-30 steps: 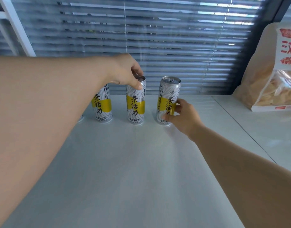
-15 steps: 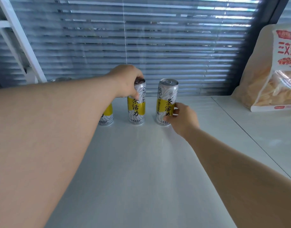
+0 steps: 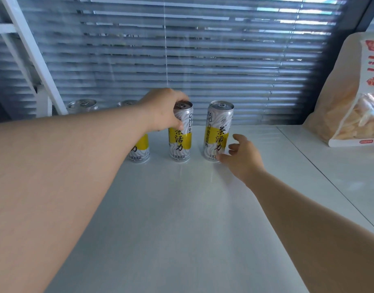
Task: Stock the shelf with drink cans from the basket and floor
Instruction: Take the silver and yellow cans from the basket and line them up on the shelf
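head view: right can (image 3: 218, 132) stands upright on the white shelf (image 3: 182, 218), long axis vertical, at 10 o'clock from the right hand (image 3: 242, 158), whose fingers (image 3: 234, 147) are spread loose just beside its lower wall, gripping nothing. left hand (image 3: 162, 111) is curled over the rim of the middle can (image 3: 180, 134), upright at 9 o'clock of the right can, arm stretched forward.

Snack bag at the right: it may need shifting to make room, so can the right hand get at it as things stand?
Probably yes: the right hand is open beside the rightmost can, with only bare shelf before the snack bag.
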A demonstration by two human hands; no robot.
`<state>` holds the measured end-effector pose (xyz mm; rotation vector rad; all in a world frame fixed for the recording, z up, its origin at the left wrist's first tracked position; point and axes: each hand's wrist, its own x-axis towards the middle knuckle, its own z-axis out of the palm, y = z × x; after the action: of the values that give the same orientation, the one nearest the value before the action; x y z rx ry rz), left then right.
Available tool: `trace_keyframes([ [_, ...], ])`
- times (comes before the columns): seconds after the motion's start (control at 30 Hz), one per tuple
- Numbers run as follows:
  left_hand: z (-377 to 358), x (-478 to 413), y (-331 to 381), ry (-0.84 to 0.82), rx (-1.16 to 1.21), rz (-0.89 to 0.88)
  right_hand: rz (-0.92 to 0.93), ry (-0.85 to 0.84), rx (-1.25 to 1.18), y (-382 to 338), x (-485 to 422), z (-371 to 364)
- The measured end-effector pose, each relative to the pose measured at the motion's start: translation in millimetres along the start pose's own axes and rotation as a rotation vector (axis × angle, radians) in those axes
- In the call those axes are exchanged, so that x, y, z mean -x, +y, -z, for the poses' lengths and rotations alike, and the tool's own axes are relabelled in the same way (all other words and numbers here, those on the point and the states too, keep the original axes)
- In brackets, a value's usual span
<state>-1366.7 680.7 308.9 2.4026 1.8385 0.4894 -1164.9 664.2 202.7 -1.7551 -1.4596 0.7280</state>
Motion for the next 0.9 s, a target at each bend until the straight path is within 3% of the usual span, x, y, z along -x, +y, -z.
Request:
trace_keyframes([
  [0.13,-8,19,3,0.074,0.064,0.004,-0.011,0.034,-0.103,-8,16,9],
  [0.37,-13,81,25,0.489,0.221,0.117,0.050,0.213,-0.205,-46,57,33],
  [0.6,-30,160,49,0.370,0.538,0.443,0.041,0.166,-0.295,-71,125,44],
  [0.9,-17,259,77,0.308,0.753,0.408,0.024,0.188,-0.333,-65,256,55],
])
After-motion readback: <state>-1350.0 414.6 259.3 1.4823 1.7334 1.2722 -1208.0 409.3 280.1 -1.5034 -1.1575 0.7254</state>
